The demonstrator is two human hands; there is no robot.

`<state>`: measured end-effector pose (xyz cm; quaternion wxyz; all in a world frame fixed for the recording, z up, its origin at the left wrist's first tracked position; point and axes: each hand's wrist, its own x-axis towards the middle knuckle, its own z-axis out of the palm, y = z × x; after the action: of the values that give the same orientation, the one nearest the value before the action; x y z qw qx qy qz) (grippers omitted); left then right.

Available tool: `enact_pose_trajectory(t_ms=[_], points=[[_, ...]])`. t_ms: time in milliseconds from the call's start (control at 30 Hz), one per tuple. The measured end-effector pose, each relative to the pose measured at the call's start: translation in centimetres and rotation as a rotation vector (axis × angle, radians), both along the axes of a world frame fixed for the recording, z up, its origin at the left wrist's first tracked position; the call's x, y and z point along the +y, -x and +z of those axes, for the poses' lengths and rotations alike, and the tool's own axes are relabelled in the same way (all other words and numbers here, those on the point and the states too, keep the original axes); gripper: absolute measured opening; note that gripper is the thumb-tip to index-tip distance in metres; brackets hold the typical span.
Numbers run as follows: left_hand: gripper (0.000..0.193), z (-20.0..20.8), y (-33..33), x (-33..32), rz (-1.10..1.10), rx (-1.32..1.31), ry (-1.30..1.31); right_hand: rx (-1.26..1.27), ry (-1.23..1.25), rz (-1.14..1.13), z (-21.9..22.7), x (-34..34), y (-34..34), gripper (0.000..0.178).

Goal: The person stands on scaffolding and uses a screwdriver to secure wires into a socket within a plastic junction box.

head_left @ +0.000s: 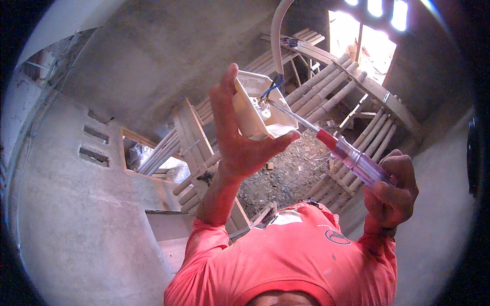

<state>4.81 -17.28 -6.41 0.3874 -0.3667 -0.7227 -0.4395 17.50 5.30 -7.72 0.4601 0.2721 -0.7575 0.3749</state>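
My left hand (pixel 237 137) grips a cream plastic electrical fitting (pixel 250 109), an open box-shaped housing, with the thumb along its lower edge and the fingers up its left side. Inside it sit small terminals, and blue and dark wires (pixel 271 87) run into it from a pale conduit (pixel 276 41) above. In my right hand (pixel 395 188) is a screwdriver (pixel 360 163) with a clear pinkish handle and a red collar. Its long metal shaft slants up to the left, and the tip reaches the terminals in the housing.
Bundles of bamboo poles (pixel 326 84) and wooden planks (pixel 191 127) form scaffolding around me. Far below lies a floor of rubble (pixel 278 173). Grey plastered walls (pixel 87 204) stand at both sides, with a bright window opening (pixel 375 51) at the upper right.
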Motion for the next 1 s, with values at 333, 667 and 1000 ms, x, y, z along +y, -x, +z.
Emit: enact_pose_trajectory(t_ms=[333, 667, 1000], points=[[0.108, -0.2, -0.1, 0.3, -0.040, 0.061, 0.009, -0.020, 0.151, -0.030, -1.0, -0.4, -0.5, 0.033], [0.108, -0.3, -0.2, 0.5, 0.016, 0.095, 0.048, 0.104, 0.092, -0.043, -1.8, 0.4, 0.5, 0.037], [0.108, -0.9, 0.5, 0.6, -0.005, 0.042, -0.050, -0.073, 0.241, -0.054, -2.7, 0.3, 0.0, 0.038]])
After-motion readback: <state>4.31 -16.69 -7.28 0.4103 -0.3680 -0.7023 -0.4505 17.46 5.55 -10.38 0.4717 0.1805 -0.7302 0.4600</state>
